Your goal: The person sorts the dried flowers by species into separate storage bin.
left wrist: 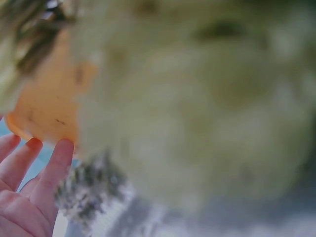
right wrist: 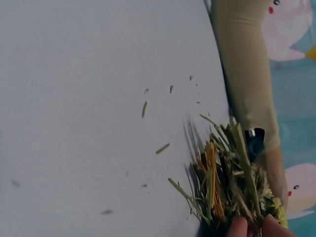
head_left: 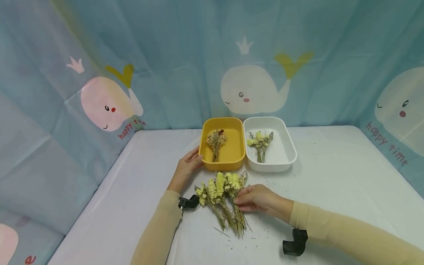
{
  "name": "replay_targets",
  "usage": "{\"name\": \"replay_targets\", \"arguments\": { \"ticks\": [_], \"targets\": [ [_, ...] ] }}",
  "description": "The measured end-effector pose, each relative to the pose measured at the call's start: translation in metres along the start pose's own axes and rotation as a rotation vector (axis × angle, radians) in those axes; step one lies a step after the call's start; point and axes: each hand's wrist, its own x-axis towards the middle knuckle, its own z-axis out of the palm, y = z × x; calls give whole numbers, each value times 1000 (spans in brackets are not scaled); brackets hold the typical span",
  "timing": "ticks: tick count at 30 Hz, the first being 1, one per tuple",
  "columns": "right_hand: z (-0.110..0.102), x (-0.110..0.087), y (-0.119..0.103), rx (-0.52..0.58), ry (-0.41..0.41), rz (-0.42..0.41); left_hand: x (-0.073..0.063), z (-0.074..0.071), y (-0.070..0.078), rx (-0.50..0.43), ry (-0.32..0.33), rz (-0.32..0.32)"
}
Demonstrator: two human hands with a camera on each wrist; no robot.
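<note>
Two trays: I see a yellow tray [head_left: 236, 143] and a white tray [head_left: 281, 147] side by side on the white tablecloth [head_left: 331, 176].
Left hand [head_left: 187, 167]: grasping nothing that I can make out; its fairly straight fingers touch the yellow tray's near left corner.
Right hand [head_left: 260, 199]: thumb and fingers pinch the stems of the rightmost yellow dried-flower bunch [head_left: 234, 181].
Pinched bunch: in front of the trays, blooms toward them; I cannot tell whether it is lifted off the cloth.
Neighbouring flowers: more yellow dried flowers [head_left: 210, 193] lie overlapping just left of it.
Yellow tray contents: a brown-and-red dried bouquet [head_left: 216, 141] in the left half.
White tray contents: a yellow-and-grey-green dried bouquet [head_left: 260, 141], also in the left half.
Litter: stem scraps [head_left: 222, 232] near the stem ends.
Left wrist view: blurred blooms block most of what I get.
Backdrop: a blue whale-print curtain [head_left: 185, 92].
</note>
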Motion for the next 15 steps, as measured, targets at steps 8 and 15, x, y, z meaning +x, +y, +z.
{"name": "replay_targets", "arguments": {
  "ticks": [8, 15],
  "targets": [
    [-1, -7, 6, 16, -7, -60, 1, 0, -1, -16, -2, 7],
    [-4, -18, 12, 2, 6, -122, 1, 0, -2, -16, 0, 8]
  ]
}}
